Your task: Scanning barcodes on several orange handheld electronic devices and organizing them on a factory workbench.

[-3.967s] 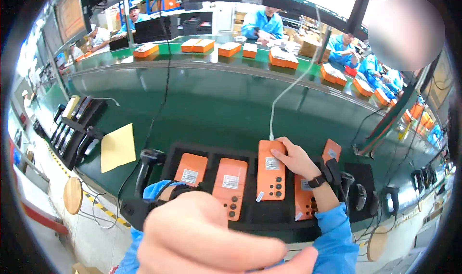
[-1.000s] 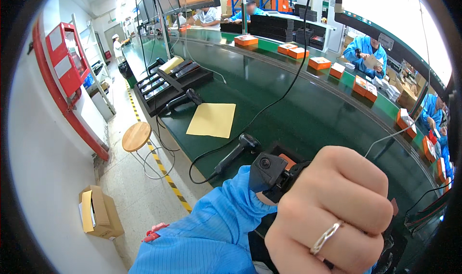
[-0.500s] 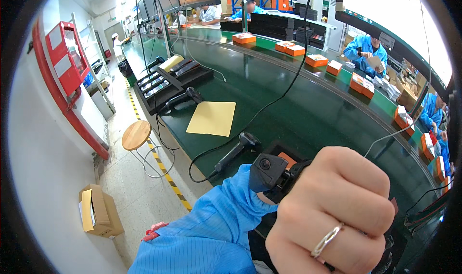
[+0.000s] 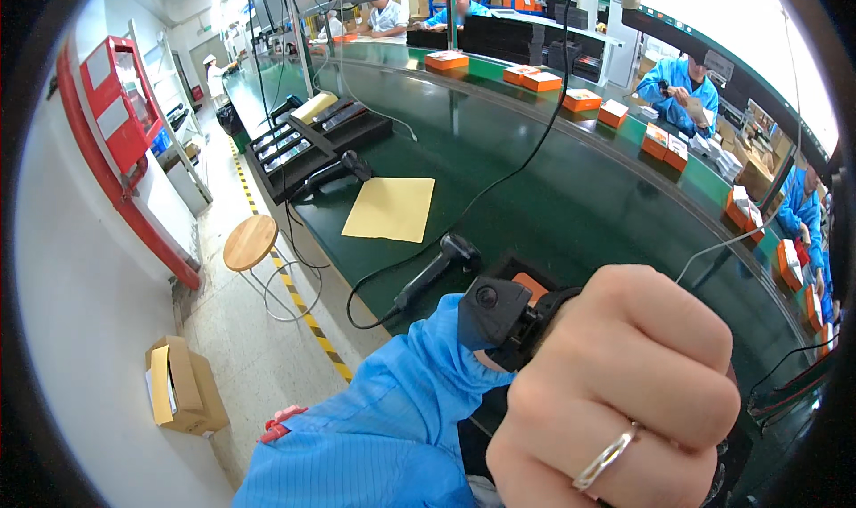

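My left hand (image 4: 615,383) is in a fist close to the camera at the lower right, its back toward me and a silver ring on one finger. What the curled fingers hold, if anything, is hidden. Strapped to its wrist is a small black camera (image 4: 496,310), above a blue striped sleeve (image 4: 392,410). Just beyond the wrist, a black handheld scanner (image 4: 437,272) lies on the dark green bench (image 4: 499,214). Partly covered by the hand is a dark tray-like thing with an orange patch (image 4: 532,285). My right hand does not appear.
A yellow sheet (image 4: 390,209), a second scanner (image 4: 334,171) and a black divided tray (image 4: 294,156) lie farther left. Orange boxes (image 4: 581,99) line the conveyor behind. A round stool (image 4: 251,242) and cardboard box (image 4: 185,388) stand on the floor. Co-workers (image 4: 682,89) sit across.
The view has shifted slightly, and my left fist sits a little farther right in it, still closed. A co-worker across the conveyor has moved their hands. The bench items stay put.
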The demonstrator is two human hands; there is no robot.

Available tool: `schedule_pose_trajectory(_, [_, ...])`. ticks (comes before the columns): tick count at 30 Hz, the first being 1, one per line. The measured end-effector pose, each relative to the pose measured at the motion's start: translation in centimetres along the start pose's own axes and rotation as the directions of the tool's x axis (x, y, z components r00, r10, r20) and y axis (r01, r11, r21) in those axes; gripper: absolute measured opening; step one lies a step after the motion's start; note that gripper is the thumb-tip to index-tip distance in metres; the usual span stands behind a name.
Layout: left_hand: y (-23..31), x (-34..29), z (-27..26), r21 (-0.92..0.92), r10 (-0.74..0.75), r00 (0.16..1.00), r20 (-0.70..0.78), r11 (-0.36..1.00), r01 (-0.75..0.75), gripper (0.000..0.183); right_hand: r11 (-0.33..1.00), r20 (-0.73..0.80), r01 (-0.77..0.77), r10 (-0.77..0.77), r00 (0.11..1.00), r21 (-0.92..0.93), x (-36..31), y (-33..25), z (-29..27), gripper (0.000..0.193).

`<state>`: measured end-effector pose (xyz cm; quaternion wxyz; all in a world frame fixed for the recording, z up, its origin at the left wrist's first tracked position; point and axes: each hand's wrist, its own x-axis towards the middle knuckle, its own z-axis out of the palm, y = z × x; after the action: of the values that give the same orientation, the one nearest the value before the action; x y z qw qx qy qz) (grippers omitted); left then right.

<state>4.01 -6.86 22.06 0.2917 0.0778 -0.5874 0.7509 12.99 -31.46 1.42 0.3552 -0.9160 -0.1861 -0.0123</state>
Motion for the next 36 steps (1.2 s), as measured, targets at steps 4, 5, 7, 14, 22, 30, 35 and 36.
schedule_pose_trajectory(4, [-0.2,-0.5,0.0,-0.015,-0.035,0.999,-0.031,0.999,0.035,0.023,0.998,-0.017,-0.049,0.048,0.999,-0.034,-0.4,0.5,-0.5,0.039])
schedule_pose_trajectory(5, [-0.3,-0.6,0.1,-0.010,-0.048,0.998,-0.030,0.999,0.048,0.023,0.998,-0.029,-0.052,0.051,0.998,-0.026,-0.5,0.5,-0.7,0.039])
schedule_pose_trajectory(7, [-0.1,0.1,-0.1,0.003,-0.036,0.999,-0.004,0.999,0.036,0.023,0.999,-0.015,-0.023,0.023,1.000,-0.022,0.0,0.4,-0.3,0.040])
schedule_pose_trajectory(14, [0.1,1.0,-0.6,0.038,-0.012,0.999,0.040,0.999,0.010,0.023,0.999,0.052,-0.011,0.013,0.999,-0.042,0.4,0.6,-0.6,0.048])
schedule_pose_trajectory(22, [0.3,1.1,-0.8,0.045,-0.035,0.999,0.028,0.998,0.034,0.022,0.995,0.107,-0.022,0.032,0.994,-0.097,0.4,-0.3,-1.4,0.056])
schedule_pose_trajectory(30, [0.2,1.0,-0.5,0.031,-0.061,0.998,0.018,0.998,0.061,0.022,0.998,0.049,-0.007,0.010,0.999,-0.056,-0.2,-0.6,-0.8,0.056])
schedule_pose_trajectory(35, [0.4,1.2,-0.7,0.040,-0.079,0.997,-0.001,0.996,0.079,0.022,0.993,0.050,-0.057,0.062,0.997,-0.102,-0.4,-0.9,-1.2,0.056])
schedule_pose_trajectory(36, [0.4,1.1,-0.6,0.034,-0.081,0.997,-0.001,0.996,0.081,0.022,0.996,0.070,-0.033,0.039,0.997,-0.087,0.1,-0.5,-1.2,0.056])
